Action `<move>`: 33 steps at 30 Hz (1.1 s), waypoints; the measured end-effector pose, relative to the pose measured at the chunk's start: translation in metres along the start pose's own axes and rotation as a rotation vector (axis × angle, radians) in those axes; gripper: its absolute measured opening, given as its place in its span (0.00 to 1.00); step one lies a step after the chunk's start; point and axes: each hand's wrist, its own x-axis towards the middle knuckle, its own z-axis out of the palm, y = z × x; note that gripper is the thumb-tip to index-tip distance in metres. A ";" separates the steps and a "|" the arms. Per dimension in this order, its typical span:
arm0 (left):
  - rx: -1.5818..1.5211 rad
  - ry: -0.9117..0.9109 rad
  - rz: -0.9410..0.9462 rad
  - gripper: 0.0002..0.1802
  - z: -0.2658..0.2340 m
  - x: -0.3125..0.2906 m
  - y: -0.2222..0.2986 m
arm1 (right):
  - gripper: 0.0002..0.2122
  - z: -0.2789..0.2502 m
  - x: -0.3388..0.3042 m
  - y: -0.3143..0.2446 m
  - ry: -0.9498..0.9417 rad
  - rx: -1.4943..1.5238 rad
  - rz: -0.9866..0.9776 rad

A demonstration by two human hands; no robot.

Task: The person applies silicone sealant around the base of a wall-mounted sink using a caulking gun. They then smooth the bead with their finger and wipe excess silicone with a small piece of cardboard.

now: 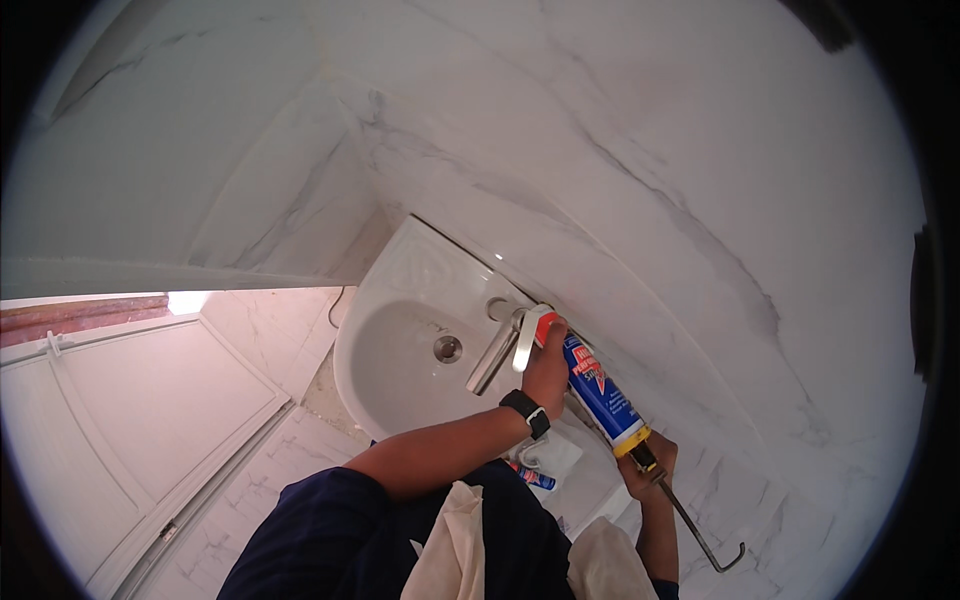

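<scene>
Veined marble-look wall (pixel 680 180), top; white washbasin (pixel 375 345), centre; door (pixel 130 410), lower left. Caulking gun (pixel 632 440), right of centre: left hand (pixel 546 370) clamped on front of blue cartridge (pixel 603 397), right hand (pixel 655 465) round gun's rear.

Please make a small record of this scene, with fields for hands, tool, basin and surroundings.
Left hand: around the front end of the blue cylindrical cartridge; black square wristwatch on this wrist
Right hand: gripping the rear of the yellow-ended caulking gun
Tool: cartridge loaded; hooked metal rod extends behind; nozzle tip not clear
Basin: white glossy washbasin, round metal drain, silver metal tap
Surroundings: white grey-veined wall; white door-like panel, lower left
</scene>
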 end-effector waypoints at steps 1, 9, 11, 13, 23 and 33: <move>-0.003 0.009 0.002 0.21 0.001 0.000 0.000 | 0.15 -0.004 0.002 -0.005 -0.010 0.010 0.001; 0.037 0.006 -0.094 0.25 0.005 -0.009 0.010 | 0.29 -0.016 0.016 -0.029 -0.096 0.261 0.029; 0.015 0.009 -0.097 0.25 0.006 -0.010 0.010 | 0.28 -0.014 0.013 -0.023 -0.050 0.222 0.003; 0.009 0.012 -0.049 0.22 0.006 -0.008 0.010 | 0.26 -0.009 0.008 -0.015 -0.024 0.189 0.002; -0.034 -0.026 -0.047 0.24 0.004 -0.008 0.008 | 0.20 0.001 -0.004 0.014 0.049 0.012 -0.034; 0.005 -0.014 -0.033 0.23 0.003 -0.008 0.010 | 0.24 -0.010 0.007 -0.014 -0.009 0.064 -0.042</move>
